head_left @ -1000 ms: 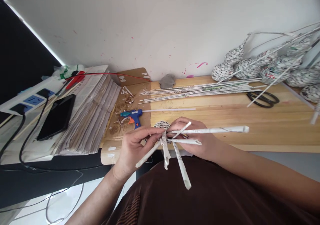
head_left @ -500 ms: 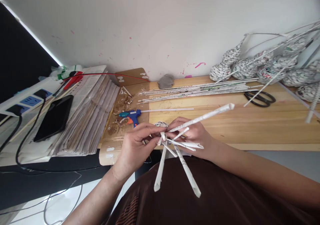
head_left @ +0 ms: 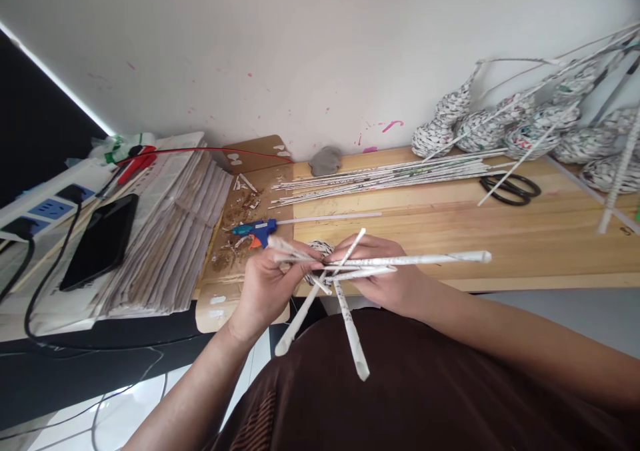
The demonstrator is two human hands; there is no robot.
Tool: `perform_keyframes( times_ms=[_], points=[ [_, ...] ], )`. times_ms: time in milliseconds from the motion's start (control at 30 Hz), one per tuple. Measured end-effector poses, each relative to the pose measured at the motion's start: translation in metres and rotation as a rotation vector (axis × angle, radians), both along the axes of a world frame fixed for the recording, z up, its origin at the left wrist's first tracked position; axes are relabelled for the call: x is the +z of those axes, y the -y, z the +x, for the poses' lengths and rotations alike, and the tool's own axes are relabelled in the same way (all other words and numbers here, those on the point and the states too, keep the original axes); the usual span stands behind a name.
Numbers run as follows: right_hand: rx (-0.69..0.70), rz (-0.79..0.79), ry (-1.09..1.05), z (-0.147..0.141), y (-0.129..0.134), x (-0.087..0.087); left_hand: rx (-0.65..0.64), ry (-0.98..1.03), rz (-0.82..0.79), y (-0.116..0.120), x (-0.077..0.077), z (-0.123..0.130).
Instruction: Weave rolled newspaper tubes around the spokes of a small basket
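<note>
A small woven paper piece (head_left: pixel 321 246) with several rolled paper tubes (head_left: pixel 351 331) sticking out sits between my hands, over the table's front edge. My left hand (head_left: pixel 270 274) pinches it from the left, thumb and fingers at the point where the tubes cross. From the right, my right hand (head_left: pixel 383 271) is closed on the piece, its fingers partly behind the tubes. One long tube points right across my right hand, and two wide-ended tubes hang down toward my lap. The hands hide much of the woven part.
Behind lie thin paper sticks (head_left: pixel 390 176), a grey lump (head_left: pixel 325 161) and black-handled scissors (head_left: pixel 510 189). A blue glue gun (head_left: pixel 255 229) rests on cardboard. Left are stacked newspapers (head_left: pixel 185 224), a phone (head_left: pixel 100 241) and a power strip (head_left: pixel 50 207). Woven gourd shapes (head_left: pixel 433 137) stand back right.
The woven piece has turned in my hands, so its hanging tubes swung left and the long right-pointing tube dropped to nearly level. The whole view shifted slightly.
</note>
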State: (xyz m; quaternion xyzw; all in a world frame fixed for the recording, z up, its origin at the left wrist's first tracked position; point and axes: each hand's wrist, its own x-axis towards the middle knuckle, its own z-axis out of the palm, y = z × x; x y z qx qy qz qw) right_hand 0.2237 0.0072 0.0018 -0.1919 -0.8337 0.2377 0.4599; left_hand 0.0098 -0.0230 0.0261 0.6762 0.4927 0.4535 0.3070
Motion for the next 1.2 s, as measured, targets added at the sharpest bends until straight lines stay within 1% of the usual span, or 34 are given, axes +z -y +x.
perform_keyframes(
  times_ms=[67,167,233,300,400,467,533,567,633,700,767,800,867,967,1033,1067,1200],
  points=[
    [-0.019,0.029,-0.009,-0.002,0.001,0.000,0.026,0.001,-0.021,-0.001,-0.002,-0.001],
    [-0.031,-0.002,0.000,-0.004,0.001,0.000,0.046,-0.136,0.007,-0.002,-0.001,-0.005],
    [-0.004,-0.092,-0.021,-0.004,0.002,0.000,-0.001,-0.221,0.036,-0.003,0.001,-0.008],
    [0.015,-0.200,-0.064,-0.004,0.002,0.001,-0.084,-0.273,0.071,-0.004,0.005,-0.011],
    [-0.022,-0.331,-0.052,-0.004,0.002,0.001,-0.159,-0.351,0.128,-0.007,0.014,-0.012],
    [-0.065,-0.386,0.001,-0.004,0.003,0.001,-0.171,-0.405,0.146,-0.009,0.020,-0.010],
    [-0.095,-0.390,0.050,-0.004,0.005,0.002,-0.201,-0.444,0.157,-0.009,0.026,-0.007],
    [-0.104,-0.363,0.081,-0.003,0.005,0.004,-0.217,-0.456,0.161,-0.009,0.028,-0.005],
    [-0.114,-0.253,0.147,0.000,0.005,0.009,-0.234,-0.464,0.161,-0.010,0.029,-0.002],
    [-0.123,-0.117,0.193,0.003,0.005,0.015,-0.200,-0.459,0.162,-0.011,0.026,-0.001],
    [-0.122,-0.028,0.205,0.005,0.003,0.021,-0.146,-0.452,0.171,-0.011,0.022,-0.001],
    [-0.101,-0.003,0.211,0.007,0.002,0.024,-0.124,-0.448,0.177,-0.011,0.020,-0.001],
    [-0.017,0.032,0.239,0.008,0.000,0.028,-0.104,-0.443,0.184,-0.011,0.017,-0.001],
    [0.091,0.051,0.347,0.009,-0.003,0.032,-0.088,-0.446,0.179,-0.009,0.016,-0.001],
    [0.096,0.058,0.440,0.008,-0.003,0.034,-0.075,-0.451,0.174,-0.008,0.016,0.000],
    [0.092,0.088,0.484,0.007,-0.003,0.035,-0.071,-0.455,0.173,-0.008,0.016,0.000],
    [0.077,0.273,0.590,0.003,-0.002,0.038,-0.074,-0.456,0.170,-0.006,0.016,0.001]
  ],
)
